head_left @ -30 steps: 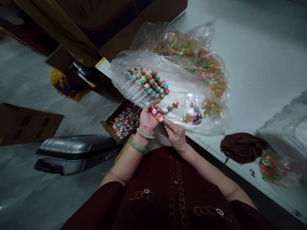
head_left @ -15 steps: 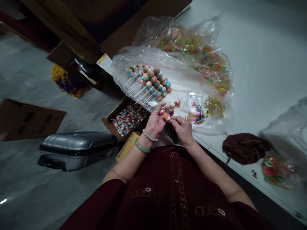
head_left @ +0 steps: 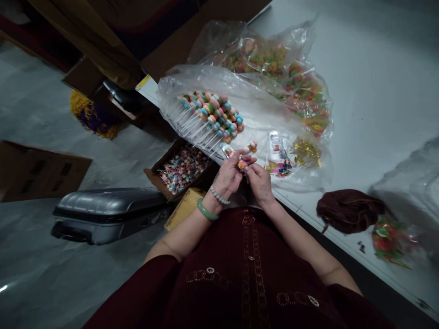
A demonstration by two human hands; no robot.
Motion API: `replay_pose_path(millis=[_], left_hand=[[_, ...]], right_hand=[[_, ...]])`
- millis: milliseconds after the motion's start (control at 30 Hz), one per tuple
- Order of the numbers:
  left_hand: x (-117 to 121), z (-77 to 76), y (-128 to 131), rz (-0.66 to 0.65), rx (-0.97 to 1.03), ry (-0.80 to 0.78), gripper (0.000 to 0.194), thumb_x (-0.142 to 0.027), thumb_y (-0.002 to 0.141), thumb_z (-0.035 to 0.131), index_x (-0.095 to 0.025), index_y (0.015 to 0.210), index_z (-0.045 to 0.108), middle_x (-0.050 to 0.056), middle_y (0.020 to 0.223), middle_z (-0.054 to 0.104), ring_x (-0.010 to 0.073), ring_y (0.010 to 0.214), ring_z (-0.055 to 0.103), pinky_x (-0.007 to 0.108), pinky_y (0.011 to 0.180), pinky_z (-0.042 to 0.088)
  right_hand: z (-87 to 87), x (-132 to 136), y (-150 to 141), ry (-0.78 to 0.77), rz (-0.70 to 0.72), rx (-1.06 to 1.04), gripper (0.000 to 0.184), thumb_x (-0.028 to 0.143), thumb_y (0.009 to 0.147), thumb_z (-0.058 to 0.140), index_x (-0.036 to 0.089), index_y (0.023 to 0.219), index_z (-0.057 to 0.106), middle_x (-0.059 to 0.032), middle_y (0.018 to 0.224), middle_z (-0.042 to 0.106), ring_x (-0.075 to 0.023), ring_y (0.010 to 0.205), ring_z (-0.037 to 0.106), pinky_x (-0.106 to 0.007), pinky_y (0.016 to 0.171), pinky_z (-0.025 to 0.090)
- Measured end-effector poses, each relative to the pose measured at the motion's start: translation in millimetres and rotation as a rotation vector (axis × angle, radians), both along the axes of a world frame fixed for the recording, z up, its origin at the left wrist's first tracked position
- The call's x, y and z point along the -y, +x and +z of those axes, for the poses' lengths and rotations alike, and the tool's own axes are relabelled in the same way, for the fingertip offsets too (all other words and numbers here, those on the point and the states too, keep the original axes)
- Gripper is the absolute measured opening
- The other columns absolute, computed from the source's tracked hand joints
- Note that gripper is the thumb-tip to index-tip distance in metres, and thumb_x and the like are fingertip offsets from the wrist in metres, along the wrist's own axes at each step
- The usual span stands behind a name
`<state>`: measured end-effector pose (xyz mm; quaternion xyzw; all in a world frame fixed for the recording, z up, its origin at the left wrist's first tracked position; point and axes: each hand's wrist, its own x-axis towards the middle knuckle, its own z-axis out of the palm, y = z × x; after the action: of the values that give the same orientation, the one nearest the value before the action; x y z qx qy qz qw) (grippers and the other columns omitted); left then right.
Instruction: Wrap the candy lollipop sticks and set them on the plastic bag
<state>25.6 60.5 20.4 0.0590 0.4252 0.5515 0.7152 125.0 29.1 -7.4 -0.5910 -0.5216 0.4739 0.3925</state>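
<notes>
Both my hands meet at the table's near edge around a candy skewer (head_left: pixel 242 163) in a clear printed wrapper. The wrapper's far end sticks out past the left thumb. My left hand (head_left: pixel 229 177) has its fingers curled round the wrapped candy. At the near end, my right hand (head_left: pixel 260 183) pinches the wrapper with thumb and fingertips. Just beyond the fingers lies an unwrapped candy skewer (head_left: pixel 250 147). A pile of candy skewers (head_left: pixel 219 114) with white sticks rests on a plastic sheet, left of the printed wrappers (head_left: pixel 275 148) and the gold twist ties (head_left: pixel 306 153).
Clear bags of gummy candy (head_left: pixel 267 64) lie at the back of the white table (head_left: pixel 370 100). Below its left edge stands an open carton of small wrapped candies (head_left: pixel 183 169). A grey suitcase (head_left: pixel 109 205) lies left; a dark cloth (head_left: pixel 348 211) sits right.
My left hand has shifted right and turned inward, closing its fingers over the wrapped skewer. The wrapper's far end now shows beyond the thumb. My right hand stays at the near end.
</notes>
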Motion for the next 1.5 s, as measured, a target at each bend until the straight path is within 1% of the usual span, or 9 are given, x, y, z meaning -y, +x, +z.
replay_pose_path(millis=[100, 200, 433, 567, 800, 1033, 1233, 1400, 1500], left_hand=[[-7.4, -3.2, -7.3, 0.012, 0.039, -0.084, 0.014, -0.025, 0.088, 0.061, -0.015, 0.079, 0.058, 0.004, 0.073, 0.066, 0.0164, 0.078, 0.069, 0.029, 0.077, 0.051], [-9.1, -4.3, -9.1, -0.012, 0.054, -0.11, 0.016, -0.023, 0.089, 0.059, -0.015, 0.075, 0.056, 0.001, 0.064, 0.061, 0.0143, 0.07, 0.068, 0.026, 0.071, 0.051], [-2.1, 3.7, -10.6, 0.008, 0.011, -0.02, 0.02, -0.034, 0.09, 0.061, -0.015, 0.085, 0.06, -0.003, 0.059, 0.057, 0.0108, 0.06, 0.062, 0.021, 0.061, 0.046], [1.4, 1.8, -19.1, -0.061, -0.046, 0.003, 0.03, -0.044, 0.083, 0.069, -0.016, 0.087, 0.06, 0.003, 0.077, 0.066, 0.0139, 0.071, 0.065, 0.026, 0.072, 0.049], [29.0, -9.4, -24.5, 0.068, -0.745, 0.163, 0.025, -0.02, 0.063, 0.085, -0.02, 0.08, 0.066, -0.003, 0.073, 0.063, 0.0108, 0.07, 0.056, 0.019, 0.07, 0.041], [31.1, -7.4, -29.9, -0.109, -0.901, 0.318, 0.017, -0.017, 0.069, 0.079, -0.028, 0.081, 0.074, 0.001, 0.084, 0.069, 0.0178, 0.083, 0.058, 0.021, 0.074, 0.042], [27.2, -1.3, -30.7, -0.139, -1.167, 0.415, 0.009, -0.021, 0.076, 0.073, -0.022, 0.07, 0.067, 0.004, 0.07, 0.062, 0.0186, 0.074, 0.055, 0.025, 0.073, 0.036], [31.1, -8.8, -27.3, -0.374, -1.742, 0.806, 0.023, -0.024, 0.09, 0.051, -0.02, 0.068, 0.055, 0.005, 0.064, 0.053, 0.0183, 0.064, 0.049, 0.031, 0.065, 0.031], [36.1, -20.5, -24.2, -0.337, -1.886, 1.053, 0.023, -0.019, 0.093, 0.043, -0.019, 0.072, 0.053, 0.004, 0.064, 0.053, 0.0171, 0.06, 0.046, 0.032, 0.063, 0.029]], right_hand=[[3.7, 11.5, 7.4, 0.27, 0.071, 0.363, 0.023, 0.037, 0.091, 0.05, 0.021, 0.088, 0.066, -0.0055, 0.08, 0.067, -0.018, 0.074, 0.058, -0.029, 0.07, 0.04], [3.2, 13.6, 7.3, 0.294, 0.131, 0.525, 0.024, 0.031, 0.091, 0.047, 0.02, 0.08, 0.064, -0.0077, 0.073, 0.064, -0.019, 0.071, 0.057, -0.03, 0.068, 0.038], [3.9, -10.3, -4.6, -0.4, 0.195, -0.43, 0.015, 0.035, 0.08, 0.055, 0.022, 0.074, 0.05, 0.0107, 0.046, 0.03, -0.008, 0.037, 0.019, -0.022, 0.038, 0.022], [5.3, -10.6, -3.3, -0.572, 0.125, -0.826, 0.023, 0.035, 0.069, 0.068, 0.021, 0.076, 0.051, 0.0136, 0.045, 0.031, -0.0036, 0.035, 0.015, -0.017, 0.035, 0.014], [5.7, -6.3, -5.7, -0.334, -0.099, -0.517, 0.023, 0.039, 0.066, 0.069, 0.02, 0.071, 0.057, 0.0092, 0.045, 0.044, -0.0056, 0.038, 0.029, -0.02, 0.038, 0.017], [3.4, -2.8, -3.0, -0.221, -0.044, -0.394, 0.017, 0.036, 0.073, 0.063, 0.021, 0.069, 0.057, 0.0081, 0.046, 0.047, -0.0085, 0.043, 0.035, -0.023, 0.045, 0.026], [-0.3, -0.9, 4.0, -0.174, -0.011, -0.338, 0.016, 0.035, 0.073, 0.062, 0.021, 0.069, 0.058, 0.0077, 0.047, 0.047, -0.0094, 0.045, 0.039, -0.024, 0.049, 0.03], [-0.1, -2.3, 9.7, -0.239, 0.03, -0.306, 0.022, 0.041, 0.075, 0.059, 0.021, 0.067, 0.054, 0.0073, 0.047, 0.048, -0.0098, 0.043, 0.037, -0.024, 0.046, 0.027], [-2.7, -7.2, 11.0, -0.153, -0.001, -0.144, 0.022, 0.037, 0.074, 0.058, 0.022, 0.06, 0.05, 0.0064, 0.05, 0.046, -0.0103, 0.05, 0.038, -0.024, 0.05, 0.028]])
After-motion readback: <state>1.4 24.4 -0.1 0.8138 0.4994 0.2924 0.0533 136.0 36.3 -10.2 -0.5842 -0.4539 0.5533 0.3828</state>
